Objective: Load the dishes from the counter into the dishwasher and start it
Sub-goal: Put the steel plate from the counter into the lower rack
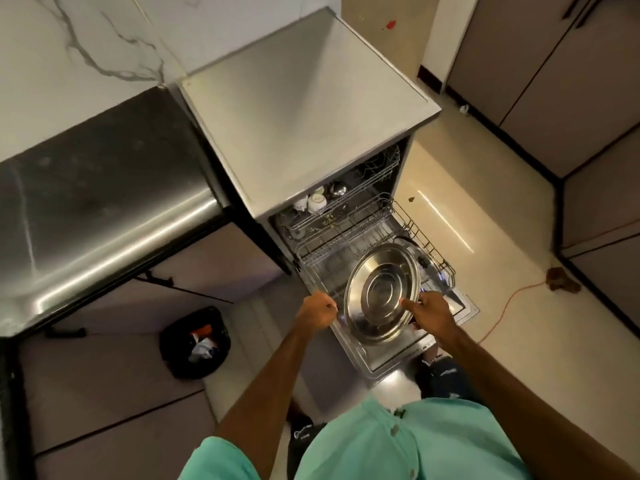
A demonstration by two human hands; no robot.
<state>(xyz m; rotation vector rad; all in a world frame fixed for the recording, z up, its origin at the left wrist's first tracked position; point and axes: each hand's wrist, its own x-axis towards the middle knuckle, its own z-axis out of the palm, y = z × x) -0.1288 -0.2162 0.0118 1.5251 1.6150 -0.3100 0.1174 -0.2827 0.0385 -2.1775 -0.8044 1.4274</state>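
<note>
my right hand (433,311) holds a large round stainless-steel plate (382,294) by its near right edge, the thumb pressed on the shiny ringed face and the fingers tucked behind the rim. the plate is tilted, its face turned up toward me, and it hangs over the front of the grey wire lower rack (349,233), which is drawn out over the open drop-down door (462,308) of the silver freestanding dishwasher (311,109).

my left hand (317,310) is at the front left corner of that lower rack, its fingers curled tight round the wire rim there.

deeper in the machine the upper rack (377,174) carries a few white ceramic cups (317,201) on the left and a small steel bowl (337,190) just beside them.

left of the dishwasher runs the dark polished counter (104,209), with a white marbled wall behind it. on the floor below the counter stands a black bin (195,341) with wrappers in it. a thin orange cable (512,299) trails over the pale floor tiles to the right of the door. my teal button shirt (415,441) fills the bottom edge.
</note>
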